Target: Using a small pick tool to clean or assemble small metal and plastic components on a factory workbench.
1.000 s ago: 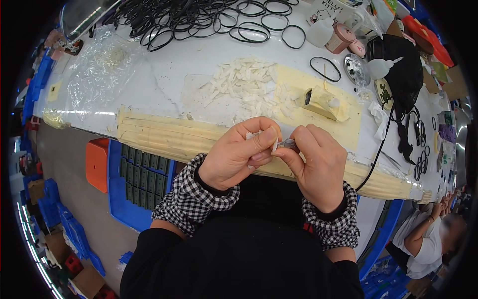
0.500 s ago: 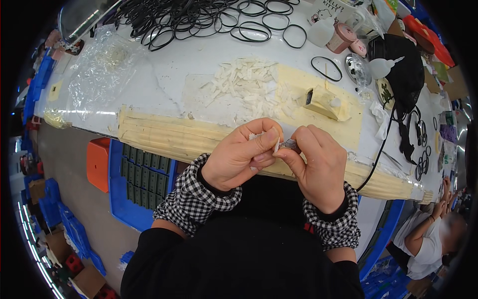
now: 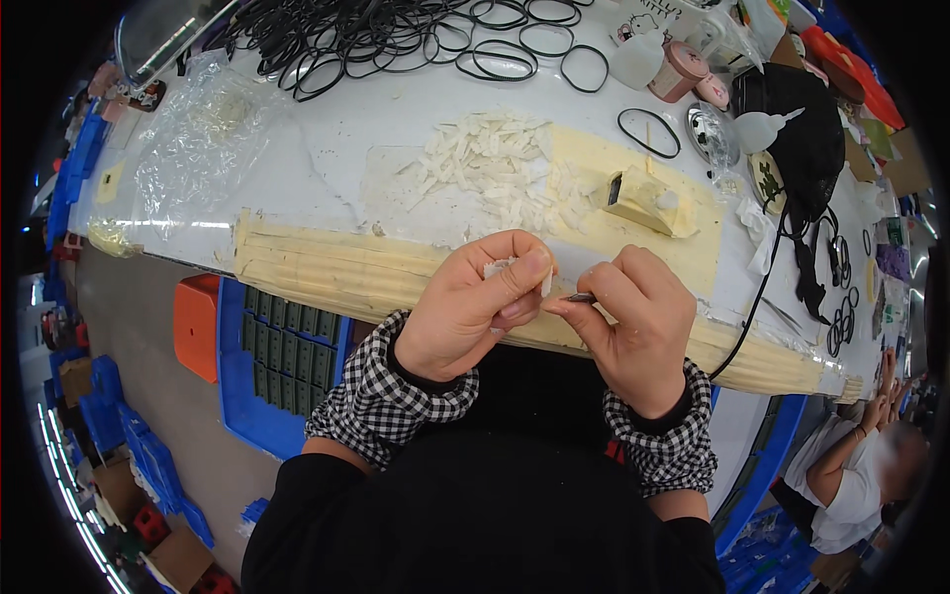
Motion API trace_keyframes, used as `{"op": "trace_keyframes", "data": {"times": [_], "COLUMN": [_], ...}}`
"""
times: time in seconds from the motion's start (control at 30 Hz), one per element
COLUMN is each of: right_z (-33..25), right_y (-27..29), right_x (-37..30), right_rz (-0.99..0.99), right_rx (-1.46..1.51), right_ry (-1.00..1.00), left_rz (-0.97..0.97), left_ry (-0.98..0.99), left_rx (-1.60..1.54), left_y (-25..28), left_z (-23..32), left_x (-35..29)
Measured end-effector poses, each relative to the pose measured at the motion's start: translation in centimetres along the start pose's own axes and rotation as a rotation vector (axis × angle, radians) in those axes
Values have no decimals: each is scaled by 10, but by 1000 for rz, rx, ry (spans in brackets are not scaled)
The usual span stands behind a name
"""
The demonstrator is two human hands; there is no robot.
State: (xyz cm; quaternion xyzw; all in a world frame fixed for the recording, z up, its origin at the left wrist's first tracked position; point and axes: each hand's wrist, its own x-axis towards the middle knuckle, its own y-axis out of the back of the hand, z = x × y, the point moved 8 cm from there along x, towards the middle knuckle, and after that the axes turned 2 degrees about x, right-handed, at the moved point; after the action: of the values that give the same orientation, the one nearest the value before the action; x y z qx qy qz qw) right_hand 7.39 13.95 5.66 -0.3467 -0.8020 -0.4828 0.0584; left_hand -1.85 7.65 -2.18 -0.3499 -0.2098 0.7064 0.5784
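Note:
My left hand (image 3: 457, 307) is closed in a pinch, with a small white strip (image 3: 547, 283) sticking out past its thumb and fingertips. More white bits (image 3: 498, 266) show between its curled fingers. Just to the right, my right hand (image 3: 641, 322) pinches a small, flat, dark grey metal piece (image 3: 581, 298) that looks like a blade. A narrow gap separates its tip from the strip. Both hands are held over the table's front edge. Beyond them lies a loose pile of white strips (image 3: 485, 158), partly on a yellow sheet (image 3: 584, 148).
A yellow-wrapped block (image 3: 648, 205) stands right of the pile. Black bands (image 3: 346, 40) heap at the back, and clear plastic (image 3: 213, 129) lies left. Yellow padding (image 3: 327, 262) covers the front edge. Below are a blue crate (image 3: 259, 426) and an orange stool (image 3: 196, 327). Another person (image 3: 841, 475) sits at right.
My right hand has drawn slightly right, away from the left, opening a gap between the metal piece and the white strip. My left hand has shifted a little left.

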Motion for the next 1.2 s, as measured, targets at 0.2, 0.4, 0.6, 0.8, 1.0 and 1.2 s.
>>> {"op": "trace_keyframes", "data": {"times": [0.2,0.4,0.6,0.8,1.0,1.2], "right_z": [9,19,27,14,15,29], "right_y": [0,-10,-10,-36,-43,-32], "right_x": [-2,-5,-7,-2,4,1], "right_rz": [17,15,80,-33,-52,18], "right_rx": [185,377,339,140,74,188], "right_ry": [-110,-320,-314,-174,-157,-236], "left_rz": [84,102,205,264,245,208], "left_ry": [-49,-88,-172,-240,-242,-218], "left_rx": [77,254,71,-18,-64,-26], "left_y": [3,2,21,38,38,30], "left_z": [4,6,29,41,41,35], "left_x": [-1,-5,-10,-12,-12,-9]}}
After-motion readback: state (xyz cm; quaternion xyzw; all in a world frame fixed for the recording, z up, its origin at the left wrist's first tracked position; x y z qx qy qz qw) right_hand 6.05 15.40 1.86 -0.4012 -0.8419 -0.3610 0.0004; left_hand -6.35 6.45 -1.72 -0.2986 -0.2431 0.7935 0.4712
